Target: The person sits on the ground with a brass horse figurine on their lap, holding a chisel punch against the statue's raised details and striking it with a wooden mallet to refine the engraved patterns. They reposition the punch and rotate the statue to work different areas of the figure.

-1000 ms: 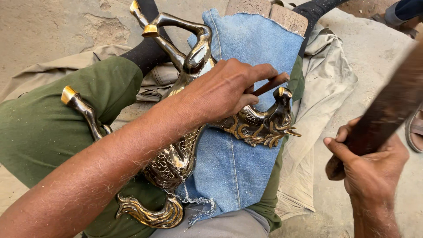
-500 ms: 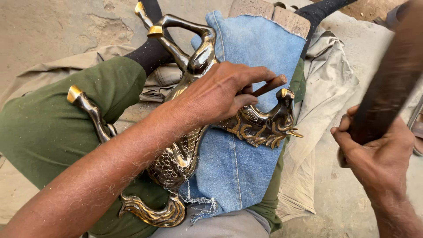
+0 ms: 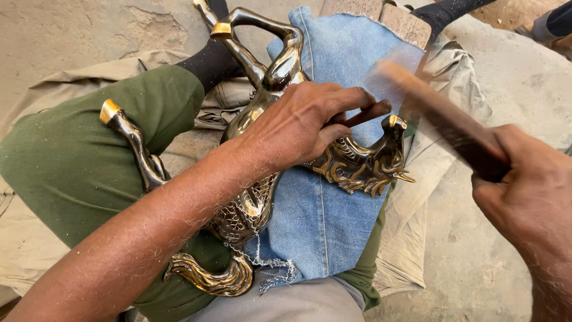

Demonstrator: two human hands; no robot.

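A brass horse figure [image 3: 250, 203] lies on its side across my lap on a piece of blue denim [image 3: 333, 214]. Its legs point up and left, its head [image 3: 381, 161] to the right, its tail near the bottom. My left hand [image 3: 304, 122] rests on the horse's neck and pinches a thin dark metal rod [image 3: 366, 113] whose tip sits by the head. My right hand [image 3: 530, 197] grips a dark wooden handle [image 3: 441, 119], blurred by motion, its far end above the rod.
My legs in green trousers [image 3: 89, 155] are folded on a beige cloth [image 3: 429, 197] spread over a dusty concrete floor [image 3: 71, 30]. A brick-like block [image 3: 405, 24] lies at the top. Another person's foot [image 3: 557, 24] shows at the top right corner.
My right hand has swung the wooden handle down and leftwards from the raised position at the right, toward the rod. The left hand and the horse have stayed in place.
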